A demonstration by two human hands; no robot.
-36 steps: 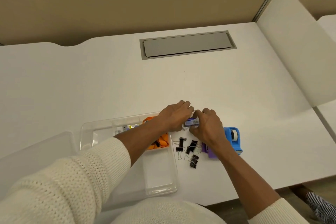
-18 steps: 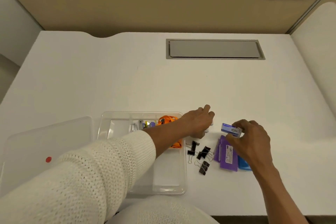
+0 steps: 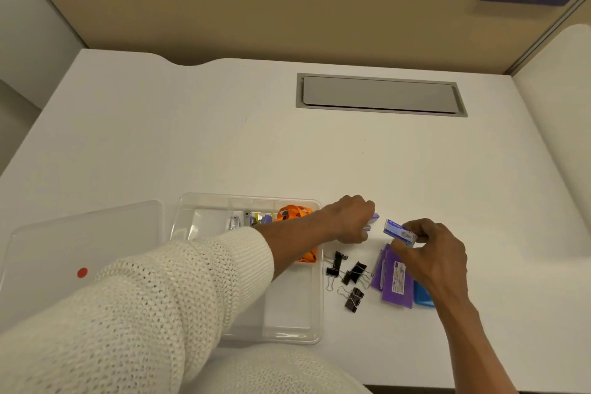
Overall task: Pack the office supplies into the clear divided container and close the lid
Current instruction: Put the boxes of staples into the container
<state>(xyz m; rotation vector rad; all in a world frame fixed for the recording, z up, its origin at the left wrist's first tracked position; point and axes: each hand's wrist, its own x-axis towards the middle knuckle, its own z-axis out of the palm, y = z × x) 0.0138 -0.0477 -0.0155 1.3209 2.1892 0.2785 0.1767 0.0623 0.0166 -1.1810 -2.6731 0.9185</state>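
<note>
Bench (image 3: 224, 144): white, wide, carries everything listed below.

Lid (image 3: 80, 249): clear flat sheet with a red dot, lying apart to the left of the container. Looks light and a little flexible; best lifted by opposite edges.

Clear divided container (image 3: 315, 326): open, near the front edge. Far compartments hold small metal and coloured items and an orange band; the near compartment looks empty. Rigid thin plastic, probably slides easily on the bench.

Purple packets (image 3: 395, 281): flat, stacked just right of the clips, over a blue thing mostly hidden by the right arm. Slick-looking; pinch at a short edge.

Binder clips (image 3: 347, 275): black, loose cluster between container and packets. Light, hard, with wire handles that tangle; take by the black body.

Right hand (image 3: 435, 253): fingers closed on a small blue box (image 3: 399, 231), thumb and fingertips on its long sides, held just above the bench. The box seems stiff card, dense for its size; the side grip suits it.

Left hand (image 3: 350, 222): curled around another small blue-and-white piece, only a sliver showing; what it is cannot be told.
</note>
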